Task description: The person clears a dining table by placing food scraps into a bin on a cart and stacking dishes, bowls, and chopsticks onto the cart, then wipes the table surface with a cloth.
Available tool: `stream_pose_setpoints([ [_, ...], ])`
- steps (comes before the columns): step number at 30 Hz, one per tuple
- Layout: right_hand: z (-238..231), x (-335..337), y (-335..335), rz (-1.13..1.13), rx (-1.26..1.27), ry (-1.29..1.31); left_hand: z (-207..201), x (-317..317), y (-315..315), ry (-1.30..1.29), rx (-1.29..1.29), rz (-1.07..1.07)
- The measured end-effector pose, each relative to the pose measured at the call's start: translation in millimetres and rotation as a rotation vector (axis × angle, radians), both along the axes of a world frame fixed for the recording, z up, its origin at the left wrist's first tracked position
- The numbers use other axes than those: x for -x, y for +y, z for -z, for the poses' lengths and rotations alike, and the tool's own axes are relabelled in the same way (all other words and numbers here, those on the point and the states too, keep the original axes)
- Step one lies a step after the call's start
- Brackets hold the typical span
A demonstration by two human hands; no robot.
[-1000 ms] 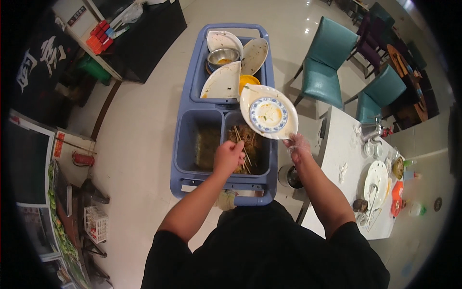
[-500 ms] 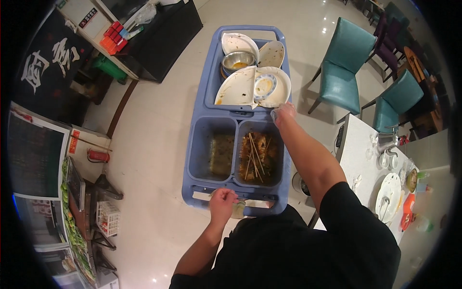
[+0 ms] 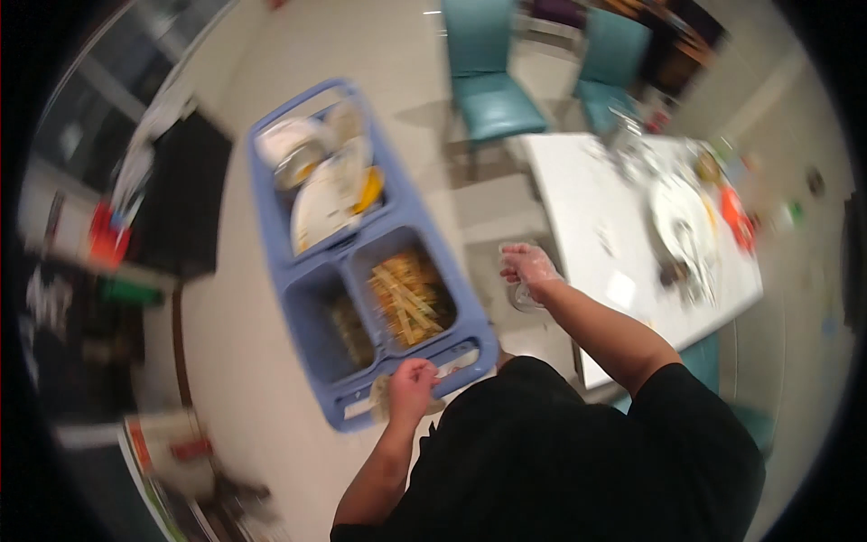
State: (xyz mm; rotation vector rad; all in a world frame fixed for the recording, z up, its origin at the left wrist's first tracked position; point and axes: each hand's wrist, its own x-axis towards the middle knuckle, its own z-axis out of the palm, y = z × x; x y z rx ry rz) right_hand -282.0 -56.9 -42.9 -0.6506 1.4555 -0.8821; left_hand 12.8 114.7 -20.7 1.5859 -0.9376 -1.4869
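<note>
Both forearms (image 3: pixel 623 330) reach forward, right hand (image 3: pixel 528 268) loosely uncurled near the table (image 3: pixel 573 203), left hand (image 3: pixel 413 387) at the cart (image 3: pixel 432 237), grip unclear.

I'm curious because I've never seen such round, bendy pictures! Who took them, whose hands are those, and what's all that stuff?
There's no robot here. A person wears a camera on their head, looking down; its wide lens bends everything. All the pictures come from there.

The left hand is by the near end of a blue-grey cart; blur hides whether it touches or holds anything. The right hand, in a clear glove, seems empty, beside a white table.

The cart's far tray carries used plates. Chopsticks lie in its near right bin. On the table is a big white plate.
</note>
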Motion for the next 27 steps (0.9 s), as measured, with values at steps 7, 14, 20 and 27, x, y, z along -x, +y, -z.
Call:
stream_pose_setpoints([
  [7,-15,174,222,0.621,-0.084,0.158,-14,81,-34,0.021,-0.029,0.392],
  [14,-5,250,319,0.910,-0.155,0.078,-13,190,-32,0.021,-0.007,0.687],
  [20,10,385,333,0.903,-0.114,0.254,-3,300,-30,-0.023,-0.124,0.770],
  [27,28,574,235,0.386,0.117,1.311,45,496,-64,0.060,-0.369,0.639],
])
